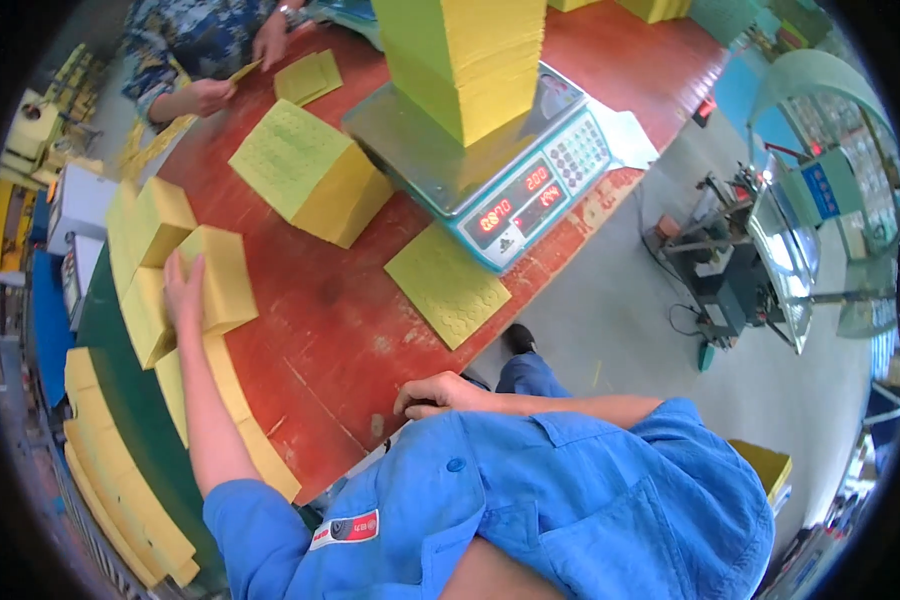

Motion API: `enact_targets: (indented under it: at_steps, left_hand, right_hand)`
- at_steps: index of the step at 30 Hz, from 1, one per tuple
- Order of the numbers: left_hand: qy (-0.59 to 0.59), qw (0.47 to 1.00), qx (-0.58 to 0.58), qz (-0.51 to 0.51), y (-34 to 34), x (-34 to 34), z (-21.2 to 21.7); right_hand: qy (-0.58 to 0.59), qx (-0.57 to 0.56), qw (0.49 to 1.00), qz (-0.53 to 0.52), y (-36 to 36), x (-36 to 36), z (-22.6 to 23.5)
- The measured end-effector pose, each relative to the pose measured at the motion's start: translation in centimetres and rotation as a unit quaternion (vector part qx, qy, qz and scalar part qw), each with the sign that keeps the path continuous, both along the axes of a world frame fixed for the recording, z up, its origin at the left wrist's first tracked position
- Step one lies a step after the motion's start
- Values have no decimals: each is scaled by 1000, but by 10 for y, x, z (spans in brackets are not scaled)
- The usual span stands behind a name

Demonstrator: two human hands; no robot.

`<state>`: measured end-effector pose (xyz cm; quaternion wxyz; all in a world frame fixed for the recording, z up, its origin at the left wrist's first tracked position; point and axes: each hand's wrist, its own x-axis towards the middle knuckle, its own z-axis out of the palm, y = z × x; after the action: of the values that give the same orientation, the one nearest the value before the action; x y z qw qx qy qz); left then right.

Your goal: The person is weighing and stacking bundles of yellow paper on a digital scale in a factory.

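On the left side of the red table, my left hand (184, 292) grips the side of a yellow block of stacked sheets (229, 280), fingers and thumb along its left edge. More yellow blocks (164, 221) stand against it, to its left and behind. My right hand (440, 393) rests at the near table edge, its fingers curled and nothing visible in them. Closest to it lies a thin yellow stack with an embossed pattern (448, 285), touching the scale. Another embossed yellow block (310, 170) sits in the middle of the table.
A tall yellow stack (465, 60) stands on the digital scale (515, 210), whose red display is lit. Across the red table (320, 350), a co-worker's hands (210, 97) handle a yellow piece. Long yellow stacks (120, 470) line the left. A machine (730, 250) stands at right.
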<state>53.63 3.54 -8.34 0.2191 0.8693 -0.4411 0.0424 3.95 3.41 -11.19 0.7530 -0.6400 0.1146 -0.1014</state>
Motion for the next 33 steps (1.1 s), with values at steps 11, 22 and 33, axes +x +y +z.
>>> enact_targets:
  at_steps: [11,22,33]
  left_hand:
    - [13,970,82,228,-46,-212,34]
    - [-57,973,34,220,-2,-336,38]
    - [-15,992,1,-125,48,-357,73]
  right_hand:
    - [76,39,993,83,-64,-48,22]
    - [82,18,982,167,-111,-93,38]
    - [72,11,995,71,-90,-104,40]
